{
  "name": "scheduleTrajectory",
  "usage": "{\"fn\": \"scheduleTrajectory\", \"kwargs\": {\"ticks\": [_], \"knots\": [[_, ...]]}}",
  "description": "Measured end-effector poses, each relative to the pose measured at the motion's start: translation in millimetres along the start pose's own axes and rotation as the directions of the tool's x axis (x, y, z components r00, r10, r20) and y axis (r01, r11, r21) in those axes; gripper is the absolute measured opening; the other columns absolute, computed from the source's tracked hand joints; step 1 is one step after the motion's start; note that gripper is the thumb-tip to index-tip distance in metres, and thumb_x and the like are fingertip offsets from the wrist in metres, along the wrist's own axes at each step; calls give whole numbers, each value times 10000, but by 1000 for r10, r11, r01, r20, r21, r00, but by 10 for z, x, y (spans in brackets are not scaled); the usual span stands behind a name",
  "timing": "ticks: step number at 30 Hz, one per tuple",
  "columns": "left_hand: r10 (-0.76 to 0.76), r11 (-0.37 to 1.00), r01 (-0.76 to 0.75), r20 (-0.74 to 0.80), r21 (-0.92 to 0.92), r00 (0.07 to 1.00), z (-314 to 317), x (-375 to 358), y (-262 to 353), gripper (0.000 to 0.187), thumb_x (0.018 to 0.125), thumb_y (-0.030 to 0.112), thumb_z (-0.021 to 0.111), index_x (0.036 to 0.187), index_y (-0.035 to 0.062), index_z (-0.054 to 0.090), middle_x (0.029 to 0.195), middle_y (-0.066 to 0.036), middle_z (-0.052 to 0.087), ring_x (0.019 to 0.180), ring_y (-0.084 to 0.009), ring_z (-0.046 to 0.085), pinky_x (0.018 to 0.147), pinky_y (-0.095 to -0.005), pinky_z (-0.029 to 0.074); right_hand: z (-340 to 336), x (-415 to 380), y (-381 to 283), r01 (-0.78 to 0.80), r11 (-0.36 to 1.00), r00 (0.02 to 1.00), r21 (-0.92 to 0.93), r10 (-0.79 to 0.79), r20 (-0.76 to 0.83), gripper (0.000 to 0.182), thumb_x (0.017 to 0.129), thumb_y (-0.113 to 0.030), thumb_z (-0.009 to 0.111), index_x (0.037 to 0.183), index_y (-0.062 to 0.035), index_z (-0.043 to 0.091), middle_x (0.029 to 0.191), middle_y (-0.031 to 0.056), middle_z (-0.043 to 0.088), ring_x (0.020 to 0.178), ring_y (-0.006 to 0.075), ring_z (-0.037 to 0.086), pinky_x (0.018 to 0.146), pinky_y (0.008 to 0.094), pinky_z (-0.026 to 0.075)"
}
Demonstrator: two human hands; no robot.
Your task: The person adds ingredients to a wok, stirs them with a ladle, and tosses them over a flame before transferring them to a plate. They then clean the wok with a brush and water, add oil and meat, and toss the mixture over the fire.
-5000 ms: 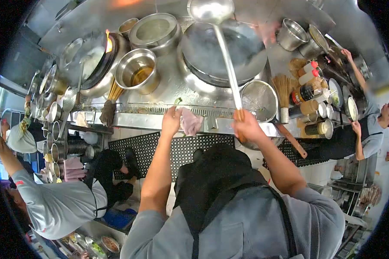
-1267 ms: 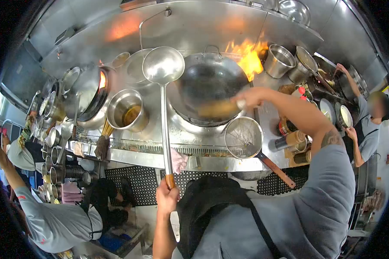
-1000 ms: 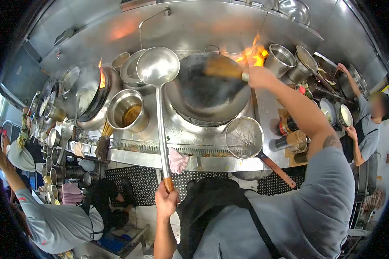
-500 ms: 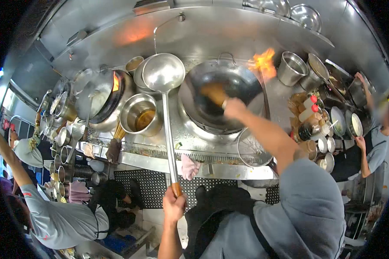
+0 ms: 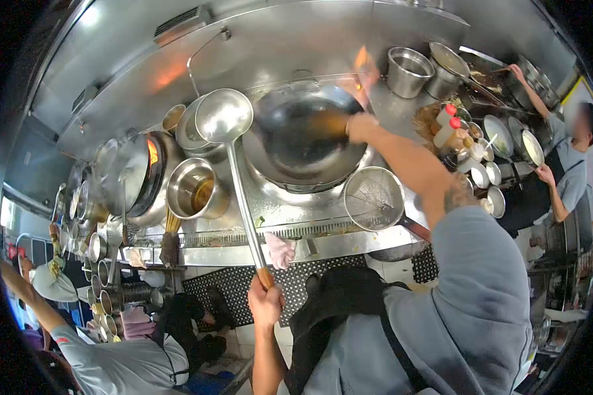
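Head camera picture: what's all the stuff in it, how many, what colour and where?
Big wok: one, dark grey, middle
Brush: one, brownish, blurred, in the big wok
Ladle: one, silver, left of the big wok
Strainer: one, silver, right-front of the big wok
Pot with amber liquid: one, silver, left of the ladle
Cloth: one, pink, in front of the big wok
Red-capped bottles: two, pale, right side
Mat: at least one, black, dotted, underfoot
Other people: at least three, greyish tops, both sides
Crowded edges: too cluttered to count
Left hand: one, bare, holding the ladle
Right hand: one, bare, holding the brush
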State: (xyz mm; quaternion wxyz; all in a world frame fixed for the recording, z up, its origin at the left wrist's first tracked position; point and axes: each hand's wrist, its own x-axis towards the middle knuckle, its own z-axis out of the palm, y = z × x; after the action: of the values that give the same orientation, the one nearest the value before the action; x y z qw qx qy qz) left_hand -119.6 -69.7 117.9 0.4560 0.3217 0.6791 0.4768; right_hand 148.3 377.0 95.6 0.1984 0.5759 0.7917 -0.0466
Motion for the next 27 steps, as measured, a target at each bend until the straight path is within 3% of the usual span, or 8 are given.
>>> {"fn": "scheduleTrajectory", "kwargs": {"ticks": [1, 5, 10, 17, 21, 23, 25, 27], "knots": [[7, 1000, -7, 12, -9, 1000, 57, 7, 13, 159, 775, 49, 532, 918, -14, 504, 608, -44, 525, 448, -125, 504, 422, -264, 407, 256, 290, 356, -154, 935, 919, 318, 254, -303, 614, 829, -269, 596, 1392, -74, 448, 1086, 206, 674, 974, 350, 672, 857, 458, 526], [55, 998, -55, 43, -11, 998, 203, 116, 14, 134, 786, 62, 491, 905, 2, 489, 605, -39, 519, 441, -118, 495, 413, -253, 399, 73, -1128, 608, -38, 630, 703, 776, 568, -427, 817, 822, -318, 628, 1517, -222, 209, 1032, 276, 655, 965, 440, 633, 863, 504, 501], [82, 990, -56, 207, -127, 975, 643, 374, 1, 198, 804, 64, 492, 992, 5, 465, 622, -41, 511, 435, -120, 490, 396, -246, 391, 1449, -2395, 627, -228, 620, 812, 750, 547, -205, 818, 814, -319, 641, 1507, -196, 224, 996, 284, 654, 936, 440, 637, 844, 494, 505], [77, 983, -7, 382, -182, 921, 1234, 502, -92, 258, 802, 76, 512, 1045, -3, 484, 654, -63, 524, 449, -157, 514, 397, -279, 420, 2458, -2139, 890, -438, 669, 793, 601, 602, -92, 740, 847, -277, 611, 1494, -203, 259, 1006, 272, 633, 910, 432, 632, 817, 507, 507], [47, 963, 76, 441, -257, 896, 1475, 517, -132, 267, 790, 54, 517, 1051, 11, 481, 659, -63, 525, 451, -167, 519, 413, -280, 432, 2455, -1900, 811, -349, 768, 857, 536, 493, -148, 720, 861, -333, 629, 1420, 21, 343, 1067, 283, 615, 990, 387, 626, 856, 475, 498], [14, 944, 145, 476, -296, 879, 1621, 505, -131, 270, 794, 63, 535, 1057, 28, 487, 661, -59, 525, 459, -172, 526, 426, -287, 445, 1712, -2126, 97, 166, 498, 862, 851, 346, -371, 661, 875, -340, 634, 1340, 77, 415, 1048, 257, 626, 1002, 338, 624, 868, 446, 490], [89, 934, 98, 489, -344, 868, 1828, 509, -181, 223, 833, 128, 571, 1033, 41, 524, 681, -67, 548, 514, -191, 564, 472, -318, 468, 1074, -2258, -609, -95, -608, 969, 789, -238, -67, 466, 880, -235, 638, 1238, 23, 487, 938, 183, 635, 861, 259, 642, 739, 397, 522], [217, 976, -175, 467, -133, 857, 1724, 643, -149, 205, 885, 212, 586, 987, 34, 575, 720, -83, 590, 599, -211, 610, 548, -353, 490, 654, -2312, -878, -26, -430, 979, 902, -195, -64, 325, 871, -138, 617, 1145, -8, 501, 868, 134, 617, 752, 216, 627, 633, 360, 515]]}}
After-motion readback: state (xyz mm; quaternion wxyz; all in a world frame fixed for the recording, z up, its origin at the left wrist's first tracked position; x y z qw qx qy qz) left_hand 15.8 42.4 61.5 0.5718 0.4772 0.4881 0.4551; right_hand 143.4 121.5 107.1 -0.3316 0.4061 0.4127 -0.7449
